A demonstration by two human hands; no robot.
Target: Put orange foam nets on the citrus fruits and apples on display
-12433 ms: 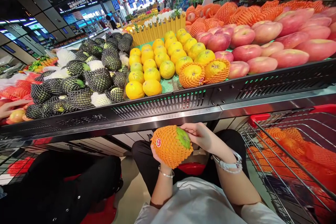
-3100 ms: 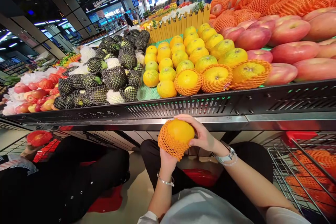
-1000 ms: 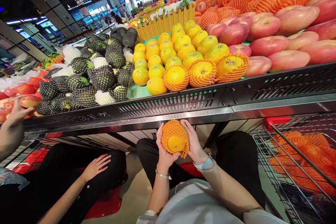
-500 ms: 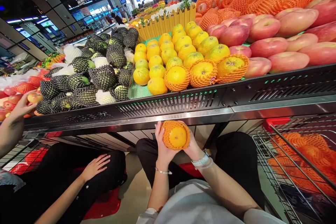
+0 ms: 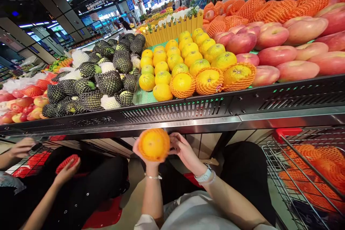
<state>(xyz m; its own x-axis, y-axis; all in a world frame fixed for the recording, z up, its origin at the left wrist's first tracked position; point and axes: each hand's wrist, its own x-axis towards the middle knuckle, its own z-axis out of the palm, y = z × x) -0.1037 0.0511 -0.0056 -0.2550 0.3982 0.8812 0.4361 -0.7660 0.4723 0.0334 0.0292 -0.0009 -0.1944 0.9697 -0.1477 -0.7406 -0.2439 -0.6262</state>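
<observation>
The left hand (image 5: 145,156) is closed around an orange (image 5: 153,144) in a foam net, held just under the fruit stand's metal edge (image 5: 188,124). The right hand (image 5: 184,151) sits beside it, fingers curled, fingertips touching the orange's right side. A shopping cart (image 5: 304,172) stands off to the right.

The round orange fruit (image 5: 153,144) has a finely dimpled, faintly glossy peel; the soft orange foam mesh sleeve (image 5: 167,140) around it looks matt and spongy. The black perforated metal front panel (image 5: 172,109) of the display shelf is matt, above a brushed, reflective steel rail (image 5: 242,120). The pink-red apples (image 5: 296,70) are smooth and waxy. The black foam nets (image 5: 107,82) are coarse and matt. The chromed wire shopping cart (image 5: 296,172) is shiny, with a glossy red plastic corner (image 5: 287,132). The yellow picket fence (image 5: 172,28) appears painted wood.
</observation>
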